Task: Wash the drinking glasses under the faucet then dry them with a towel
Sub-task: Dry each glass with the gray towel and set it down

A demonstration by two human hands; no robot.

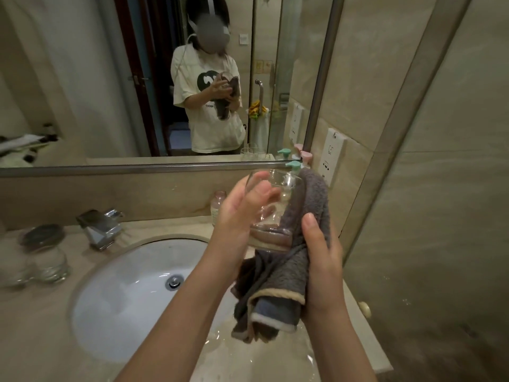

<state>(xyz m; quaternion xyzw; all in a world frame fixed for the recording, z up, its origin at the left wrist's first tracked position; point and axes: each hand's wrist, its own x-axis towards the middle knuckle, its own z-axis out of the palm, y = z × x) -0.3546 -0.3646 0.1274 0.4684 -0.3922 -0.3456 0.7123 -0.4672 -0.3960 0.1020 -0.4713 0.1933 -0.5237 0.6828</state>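
Glass and towel in hands

The sink is your marker. Its bowl is open, so you can reach down into it. Behind the sink, the faucet sticks up in your way. To the sink's left, glass jars crowd the worktop. Right of the sink, your two hands, a glass and a hanging towel fill the air. Behind them a small bottle stands by the wall. Farther right, a glass wall blocks you.
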